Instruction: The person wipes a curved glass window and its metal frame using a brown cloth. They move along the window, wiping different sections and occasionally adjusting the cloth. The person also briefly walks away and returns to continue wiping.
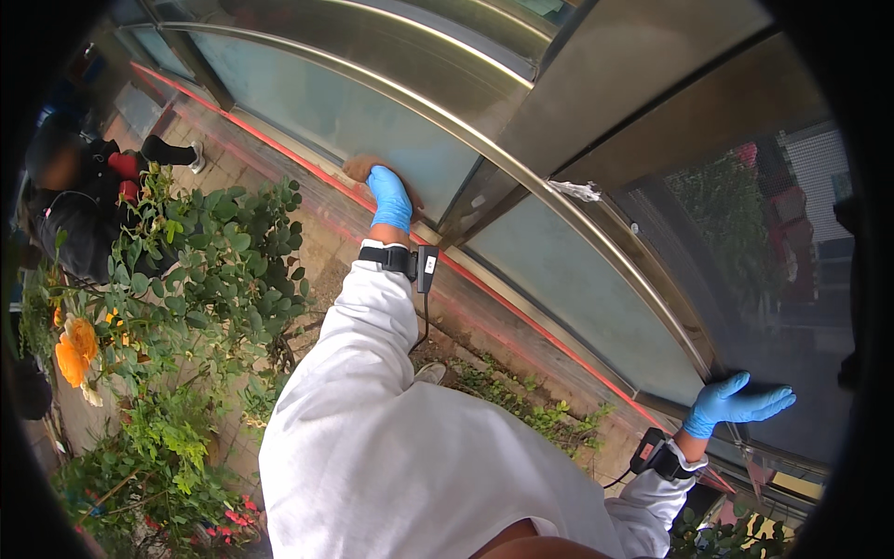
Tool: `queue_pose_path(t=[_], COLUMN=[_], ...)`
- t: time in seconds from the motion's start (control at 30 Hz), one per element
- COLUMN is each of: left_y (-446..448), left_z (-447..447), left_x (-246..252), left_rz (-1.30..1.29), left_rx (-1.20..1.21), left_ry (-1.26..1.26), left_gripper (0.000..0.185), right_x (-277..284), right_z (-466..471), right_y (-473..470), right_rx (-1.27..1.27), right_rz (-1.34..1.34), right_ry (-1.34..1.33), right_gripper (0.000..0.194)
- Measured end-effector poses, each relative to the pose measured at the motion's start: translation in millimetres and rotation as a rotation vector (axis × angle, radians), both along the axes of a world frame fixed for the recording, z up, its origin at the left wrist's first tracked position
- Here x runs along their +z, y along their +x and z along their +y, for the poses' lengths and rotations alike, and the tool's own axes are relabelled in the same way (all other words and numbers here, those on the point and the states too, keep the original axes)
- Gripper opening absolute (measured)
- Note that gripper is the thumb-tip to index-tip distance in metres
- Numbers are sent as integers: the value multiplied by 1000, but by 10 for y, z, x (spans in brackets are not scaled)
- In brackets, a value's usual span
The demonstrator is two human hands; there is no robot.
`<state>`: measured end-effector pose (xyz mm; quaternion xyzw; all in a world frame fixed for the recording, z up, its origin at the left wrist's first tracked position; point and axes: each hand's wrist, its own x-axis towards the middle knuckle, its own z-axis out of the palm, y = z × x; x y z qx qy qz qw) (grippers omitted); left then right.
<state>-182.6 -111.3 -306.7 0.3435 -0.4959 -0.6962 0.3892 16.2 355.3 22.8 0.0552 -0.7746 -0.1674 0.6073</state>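
My left hand (390,198), in a blue glove, holds a brown cloth (360,168) against the lower edge of a frosted glass panel (335,105). Part of the cloth is hidden under the hand. Over to the right, my right hand (740,402) wears the same kind of glove. Its thumb is spread from the fingers, with nothing in it. It is by the lower end of a curved metal rail (520,162), in front of a dark glass pane (761,328); whether it touches the pane I cannot tell.
A red strip (307,165) runs along the panels' base. A leafy rose bush (209,237) with an orange flower (75,349) grows at the left, near a person in dark clothing (77,223). Crumpled clear plastic (578,190) is at the rail. Low plants (531,409) edge the ground.
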Motion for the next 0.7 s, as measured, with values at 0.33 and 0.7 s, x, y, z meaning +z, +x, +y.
queue_pose_path(t=[0.33,0.7], left_y=[264,226], left_z=[386,-606], left_x=[213,-641], left_rz=[211,-724], left_rx=[-132,-100], left_ry=[-209,-408], left_gripper=[49,55], right_x=[10,-9], right_z=[-15,-3], right_y=[-5,-9], right_rx=[-8,-31], right_rz=[-1,-6], right_ry=[-9,38], right_gripper=[68,65])
